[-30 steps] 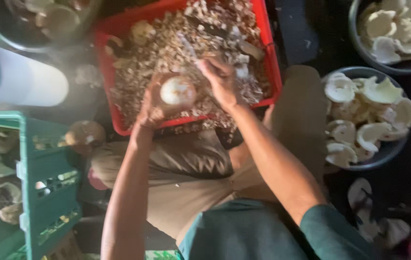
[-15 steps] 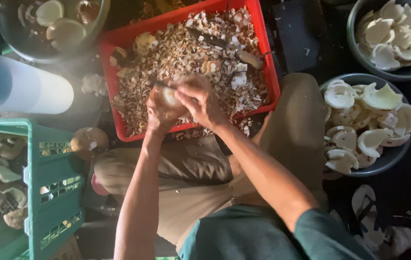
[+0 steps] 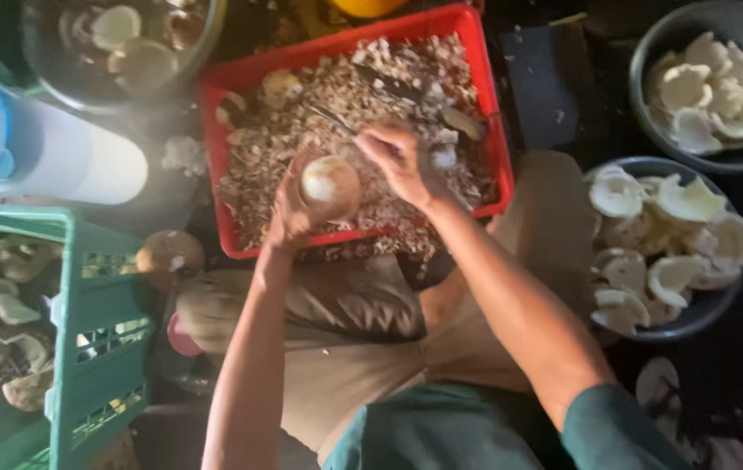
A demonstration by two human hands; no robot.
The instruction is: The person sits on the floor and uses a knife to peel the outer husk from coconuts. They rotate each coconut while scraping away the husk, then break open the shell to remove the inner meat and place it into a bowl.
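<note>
1. Head view: left hand (image 3: 289,209) clamped on coconut piece (image 3: 329,184), above red crate (image 3: 484,104) of shavings.
2. Right hand (image 3: 399,158) closed on thin tool (image 3: 336,119), now off the piece versus half-second earlier; pale flesh exposed again.

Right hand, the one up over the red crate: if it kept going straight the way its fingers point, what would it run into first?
The right hand points up and left across the red crate. First in that line is probably the heap of brown and white shavings filling the crate, though height above them is unclear.
</note>
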